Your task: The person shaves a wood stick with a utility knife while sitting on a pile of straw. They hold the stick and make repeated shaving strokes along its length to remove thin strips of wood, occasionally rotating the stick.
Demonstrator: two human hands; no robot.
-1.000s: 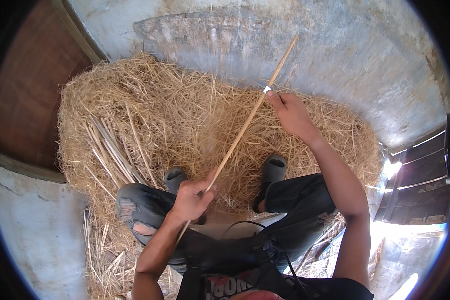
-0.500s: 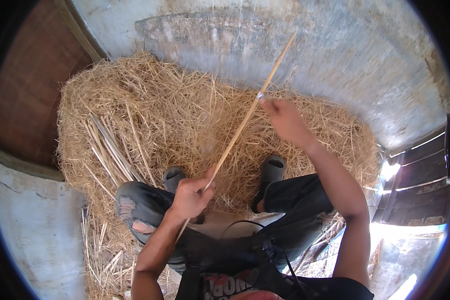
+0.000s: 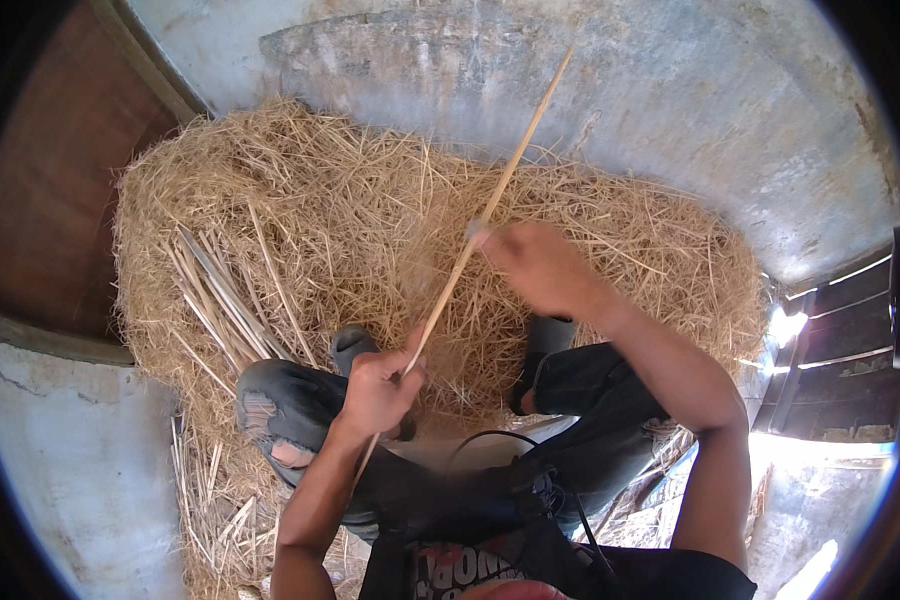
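Note:
A long, thin pale wooden stick (image 3: 523, 140), like a split bamboo strip, slants up from my lap toward the far wall. My left hand (image 3: 378, 392) is closed round its lower part above my left knee, and the stick's tail runs down past the wrist. Farther up, my right hand (image 3: 545, 270) is closed, with thumb and finger at the stick. A small shiny grey piece (image 3: 474, 229) shows at these fingertips against the wood. Motion blurs this hand, so the exact kind of piece is unclear.
Dry straw (image 3: 340, 200) is heaped before me and around my feet. Several pale sticks (image 3: 225, 300) lie on it beside my left knee. A curved grey wall (image 3: 670, 90) rises behind, a brown panel (image 3: 70, 180) stands at left, and dark slats (image 3: 830, 350) are at right.
My right hand has slid down along the stick toward my left hand, with the small shiny piece. The stick's far end has tipped slightly left; my left hand keeps its hold.

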